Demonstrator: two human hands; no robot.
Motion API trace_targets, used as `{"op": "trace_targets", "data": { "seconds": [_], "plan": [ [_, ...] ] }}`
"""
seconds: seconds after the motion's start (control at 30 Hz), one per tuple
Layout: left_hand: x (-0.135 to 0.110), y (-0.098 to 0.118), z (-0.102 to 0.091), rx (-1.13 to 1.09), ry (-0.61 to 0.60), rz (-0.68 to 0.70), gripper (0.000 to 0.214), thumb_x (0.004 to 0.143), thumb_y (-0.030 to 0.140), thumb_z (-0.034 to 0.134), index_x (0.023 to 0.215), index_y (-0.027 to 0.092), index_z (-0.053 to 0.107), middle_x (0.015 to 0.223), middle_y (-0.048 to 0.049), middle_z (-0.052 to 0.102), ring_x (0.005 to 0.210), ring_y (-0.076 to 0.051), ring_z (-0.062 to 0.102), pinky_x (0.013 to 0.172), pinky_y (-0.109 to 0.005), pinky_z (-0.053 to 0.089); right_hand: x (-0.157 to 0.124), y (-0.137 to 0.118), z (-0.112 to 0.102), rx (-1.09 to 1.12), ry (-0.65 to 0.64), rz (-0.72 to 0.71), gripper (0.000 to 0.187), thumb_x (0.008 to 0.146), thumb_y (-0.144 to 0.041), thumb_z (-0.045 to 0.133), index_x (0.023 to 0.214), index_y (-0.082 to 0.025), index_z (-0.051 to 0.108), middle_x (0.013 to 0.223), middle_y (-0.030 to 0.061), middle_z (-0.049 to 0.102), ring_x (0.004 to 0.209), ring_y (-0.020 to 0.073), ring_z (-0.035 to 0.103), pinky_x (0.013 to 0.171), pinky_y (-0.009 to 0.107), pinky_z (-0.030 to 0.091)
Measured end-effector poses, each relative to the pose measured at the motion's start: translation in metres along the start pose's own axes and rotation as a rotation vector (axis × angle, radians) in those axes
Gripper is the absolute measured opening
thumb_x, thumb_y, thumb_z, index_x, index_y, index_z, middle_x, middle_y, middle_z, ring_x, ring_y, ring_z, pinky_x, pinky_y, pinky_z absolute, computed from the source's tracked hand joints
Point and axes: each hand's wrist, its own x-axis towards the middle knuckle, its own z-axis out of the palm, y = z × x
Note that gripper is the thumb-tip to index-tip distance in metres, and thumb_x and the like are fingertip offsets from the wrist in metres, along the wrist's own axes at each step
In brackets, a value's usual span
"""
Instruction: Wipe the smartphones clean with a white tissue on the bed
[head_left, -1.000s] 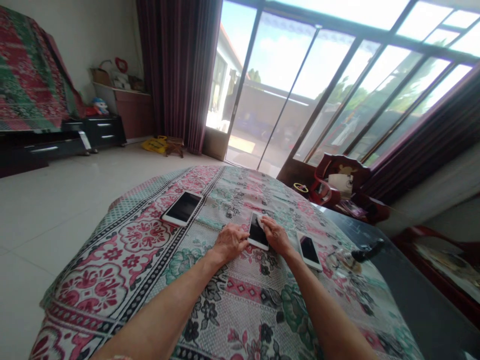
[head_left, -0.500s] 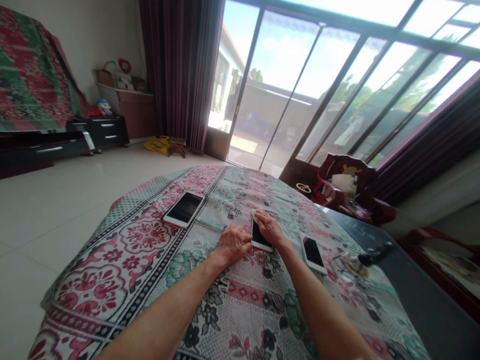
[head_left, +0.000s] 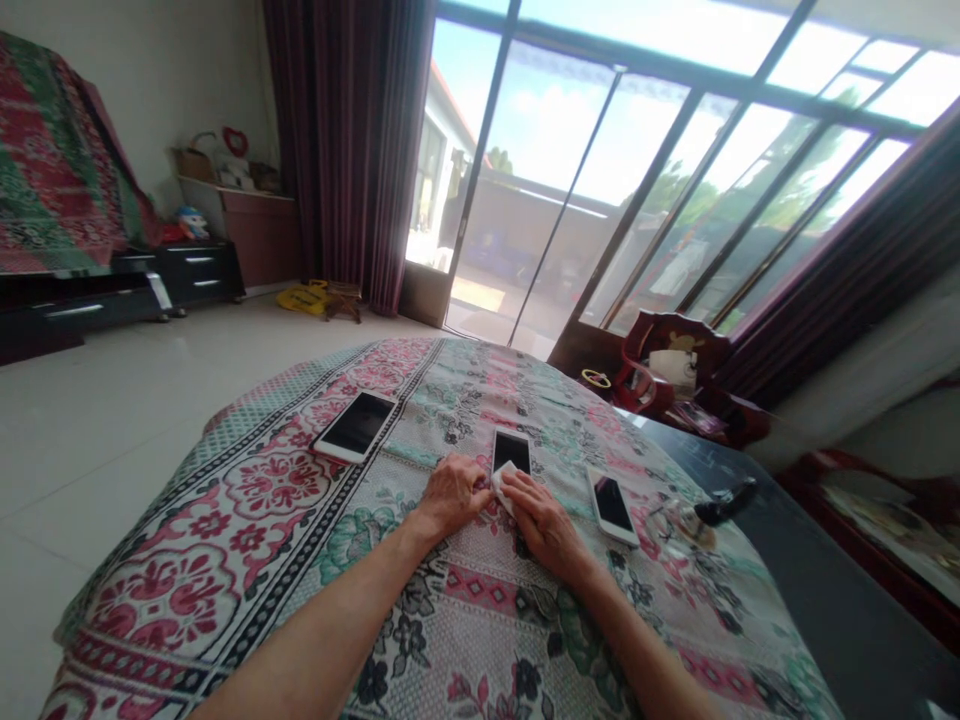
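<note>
A white phone with a dark screen lies in the middle of a flowered cloth. My left hand rests curled against the phone's near left edge. My right hand lies over the phone's near end, fingers pressed on a small white wipe. A larger white tablet lies to the left and a second white phone to the right, both untouched.
A dark glossy table with a black object adjoins the cloth on the right. Red carved wooden furniture stands by the glass doors. Dark drawers line the far left across a tiled floor.
My right hand has slid toward me along the phone, from its far end to its near end, uncovering most of the screen. The left hand stays at the phone's left edge.
</note>
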Motion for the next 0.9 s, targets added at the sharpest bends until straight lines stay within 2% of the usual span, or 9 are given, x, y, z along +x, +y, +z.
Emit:
{"op": "trace_targets", "data": {
  "seconds": [0.27,0.37,0.5,0.6,0.7,0.8,0.9],
  "plan": [
    [0.000,0.001,0.000,-0.007,0.007,-0.009,0.013,0.077,0.030,0.066,0.083,0.019,0.070,0.082,-0.0045,0.064,0.087,-0.020,0.056,0.083,-0.029,0.043,-0.009,0.011,0.008,-0.049,0.269,0.219,0.035,0.093,-0.023,0.041,0.118,-0.022,0.065,0.129,0.0104,0.060,0.123,0.0262,0.054,0.105,0.050,0.043],
    [0.000,0.001,0.000,-0.041,0.014,-0.007,0.016,0.077,0.026,0.064,0.090,0.019,0.071,0.082,-0.0047,0.065,0.087,-0.020,0.057,0.084,-0.029,0.044,-0.009,0.007,0.004,-0.012,0.238,0.180,0.034,0.092,-0.023,0.042,0.116,-0.022,0.066,0.129,0.0097,0.061,0.122,0.0256,0.055,0.103,0.048,0.044],
    [0.000,-0.004,0.001,-0.082,0.023,-0.070,0.026,0.077,0.017,0.058,0.099,0.017,0.071,0.077,-0.0036,0.066,0.082,-0.018,0.058,0.082,-0.028,0.045,-0.011,0.000,-0.002,0.130,0.192,0.096,0.032,0.092,-0.024,0.041,0.109,-0.024,0.068,0.124,0.0062,0.065,0.117,0.0219,0.059,0.101,0.040,0.047],
    [0.003,-0.004,0.000,-0.082,0.081,-0.135,0.030,0.079,0.016,0.053,0.105,0.017,0.070,0.081,-0.0037,0.067,0.084,-0.017,0.060,0.085,-0.029,0.045,-0.010,0.002,-0.002,0.216,0.308,0.179,0.033,0.092,-0.028,0.040,0.106,-0.024,0.069,0.109,0.0061,0.071,0.101,0.0215,0.066,0.089,0.036,0.053],
    [0.014,0.007,-0.001,-0.015,0.122,-0.166,0.029,0.082,0.022,0.053,0.106,0.019,0.068,0.091,-0.0053,0.068,0.091,-0.019,0.060,0.092,-0.032,0.043,-0.008,0.006,0.001,0.222,0.436,0.293,0.034,0.091,-0.033,0.040,0.104,-0.023,0.070,0.096,0.0068,0.074,0.087,0.0223,0.069,0.080,0.034,0.054],
    [0.031,0.029,0.001,0.049,0.020,-0.142,0.036,0.081,0.035,0.058,0.113,0.019,0.064,0.106,-0.0092,0.067,0.102,-0.023,0.058,0.095,-0.034,0.041,-0.006,0.012,0.002,0.243,0.527,0.399,0.036,0.090,-0.035,0.039,0.103,-0.021,0.070,0.091,0.0065,0.074,0.080,0.0222,0.068,0.074,0.033,0.053],
    [0.043,0.048,0.010,0.116,-0.123,-0.173,0.058,0.076,0.050,0.062,0.121,0.013,0.057,0.117,-0.0161,0.060,0.110,-0.029,0.054,0.093,-0.037,0.042,-0.007,0.017,0.000,0.293,0.665,0.504,0.040,0.089,-0.037,0.037,0.105,-0.018,0.069,0.091,0.0069,0.073,0.080,0.0225,0.067,0.073,0.033,0.053]
  ]
}}
